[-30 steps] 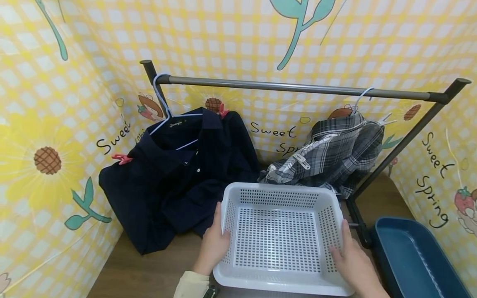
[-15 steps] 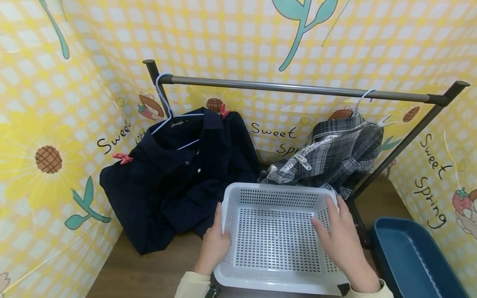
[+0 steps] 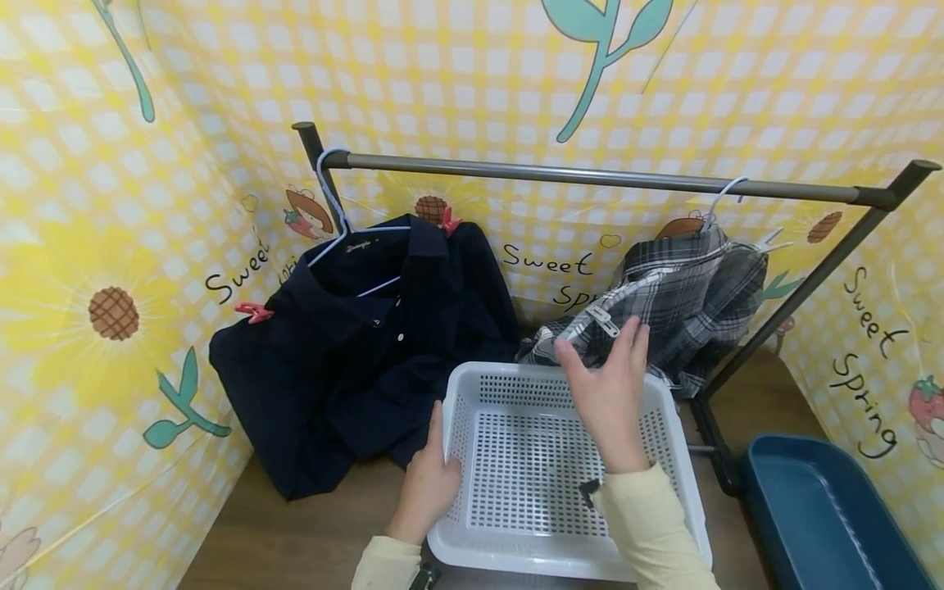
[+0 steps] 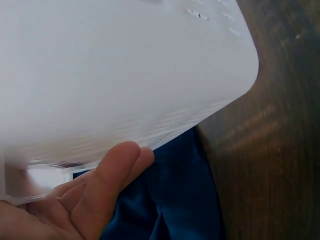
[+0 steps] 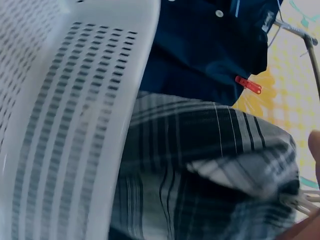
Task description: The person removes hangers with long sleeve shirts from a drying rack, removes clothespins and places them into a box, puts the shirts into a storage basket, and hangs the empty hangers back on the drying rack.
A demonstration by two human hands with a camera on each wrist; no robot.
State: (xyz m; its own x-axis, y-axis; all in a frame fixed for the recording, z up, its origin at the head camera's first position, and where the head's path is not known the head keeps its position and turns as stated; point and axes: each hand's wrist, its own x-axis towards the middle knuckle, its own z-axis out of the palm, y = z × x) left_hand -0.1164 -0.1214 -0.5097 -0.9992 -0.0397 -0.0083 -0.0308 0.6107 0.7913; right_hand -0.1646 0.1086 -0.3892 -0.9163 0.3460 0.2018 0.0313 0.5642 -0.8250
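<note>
A white perforated plastic basket (image 3: 549, 551) is tilted in front of the clothes, and my left hand (image 3: 430, 483) grips its left rim. In the left wrist view the fingers (image 4: 107, 180) lie along the basket's edge. My right hand (image 3: 610, 401) reaches over the basket with fingers extended and nothing held. Its fingertips overlap a grey plaid shirt (image 3: 682, 279), just below a white clothespin (image 3: 603, 320) on that shirt. To the left hangs a navy shirt (image 3: 324, 369) on a light blue hanger, with red clothespins (image 3: 254, 312) at its shoulders. The right wrist view shows the plaid fabric (image 5: 210, 145) close beside the basket.
A dark metal clothes rail (image 3: 560, 174) spans the back, and its right leg (image 3: 811, 287) slants down to the wooden tabletop (image 3: 310, 533). A blue plastic tub (image 3: 826, 508) stands at the right. Yellow checked cloth (image 3: 457, 74) lines the walls.
My right hand has let go of the basket's right rim and moved up and left, across the basket to the plaid shirt. The left hand keeps its hold; the basket has barely moved.
</note>
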